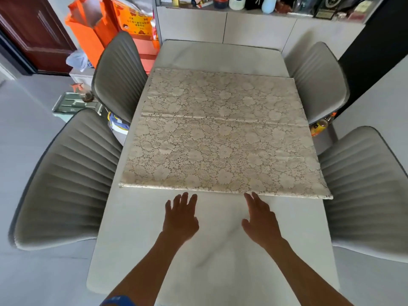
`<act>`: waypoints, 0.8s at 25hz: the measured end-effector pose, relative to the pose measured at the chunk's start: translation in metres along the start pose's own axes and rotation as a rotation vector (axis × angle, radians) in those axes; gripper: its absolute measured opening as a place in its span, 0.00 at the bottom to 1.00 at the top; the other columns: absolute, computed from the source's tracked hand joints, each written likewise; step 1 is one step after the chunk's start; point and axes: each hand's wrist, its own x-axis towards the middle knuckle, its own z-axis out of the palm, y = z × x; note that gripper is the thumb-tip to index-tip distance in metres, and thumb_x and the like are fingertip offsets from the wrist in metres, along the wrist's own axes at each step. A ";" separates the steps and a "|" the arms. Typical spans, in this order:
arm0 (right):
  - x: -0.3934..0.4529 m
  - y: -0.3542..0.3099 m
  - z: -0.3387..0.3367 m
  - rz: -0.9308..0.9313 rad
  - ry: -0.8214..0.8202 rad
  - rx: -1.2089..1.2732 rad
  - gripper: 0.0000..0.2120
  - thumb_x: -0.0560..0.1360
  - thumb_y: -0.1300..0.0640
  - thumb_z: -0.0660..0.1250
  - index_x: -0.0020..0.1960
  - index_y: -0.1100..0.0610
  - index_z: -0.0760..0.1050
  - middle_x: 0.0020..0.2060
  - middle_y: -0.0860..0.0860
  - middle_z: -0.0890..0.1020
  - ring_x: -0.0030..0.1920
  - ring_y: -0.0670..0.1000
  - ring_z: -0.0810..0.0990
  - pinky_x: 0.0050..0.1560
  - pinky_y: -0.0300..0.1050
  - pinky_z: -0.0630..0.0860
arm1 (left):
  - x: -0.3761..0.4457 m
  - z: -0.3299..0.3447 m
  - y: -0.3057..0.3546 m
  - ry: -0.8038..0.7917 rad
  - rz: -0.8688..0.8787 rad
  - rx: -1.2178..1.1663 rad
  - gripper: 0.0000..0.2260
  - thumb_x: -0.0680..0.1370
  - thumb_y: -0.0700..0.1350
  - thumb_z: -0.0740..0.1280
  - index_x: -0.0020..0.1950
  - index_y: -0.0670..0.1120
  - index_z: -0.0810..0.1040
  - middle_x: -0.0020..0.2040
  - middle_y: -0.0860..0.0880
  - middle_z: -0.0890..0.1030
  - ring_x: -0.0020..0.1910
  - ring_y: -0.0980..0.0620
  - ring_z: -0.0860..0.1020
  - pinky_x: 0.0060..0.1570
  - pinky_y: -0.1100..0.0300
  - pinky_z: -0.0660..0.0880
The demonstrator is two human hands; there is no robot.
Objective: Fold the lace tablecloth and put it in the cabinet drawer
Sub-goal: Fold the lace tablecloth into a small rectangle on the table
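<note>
one lace tablecloth (223, 138), two hands, four chairs

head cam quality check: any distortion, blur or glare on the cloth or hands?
Head view: strong wide-angle distortion, so the table edges and the grey chairs bow outward; the lace tablecloth is sharp, its pattern readable and free of glare; left hand and right hand look dark against the bright tabletop, the right slightly soft; the frame's left edge is smeared.
</note>
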 end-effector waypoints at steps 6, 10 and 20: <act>0.060 0.025 0.024 0.052 0.091 -0.260 0.36 0.73 0.60 0.61 0.79 0.50 0.53 0.80 0.52 0.54 0.77 0.56 0.58 0.71 0.54 0.63 | 0.100 0.012 -0.003 0.067 0.162 0.183 0.28 0.77 0.45 0.61 0.76 0.47 0.57 0.76 0.43 0.60 0.74 0.42 0.60 0.73 0.45 0.55; 0.092 0.056 0.028 0.047 0.123 -0.341 0.32 0.73 0.61 0.61 0.76 0.49 0.60 0.76 0.50 0.64 0.70 0.57 0.69 0.70 0.57 0.61 | 0.126 0.025 -0.007 0.080 0.160 0.235 0.23 0.74 0.40 0.61 0.70 0.45 0.66 0.71 0.43 0.68 0.64 0.42 0.72 0.73 0.43 0.55; 0.115 0.099 0.008 -0.009 0.248 -0.431 0.25 0.73 0.64 0.62 0.69 0.55 0.71 0.68 0.53 0.76 0.58 0.60 0.79 0.65 0.58 0.67 | 0.128 0.021 -0.006 0.252 0.198 0.202 0.20 0.70 0.36 0.65 0.62 0.39 0.74 0.56 0.41 0.80 0.44 0.41 0.81 0.68 0.38 0.65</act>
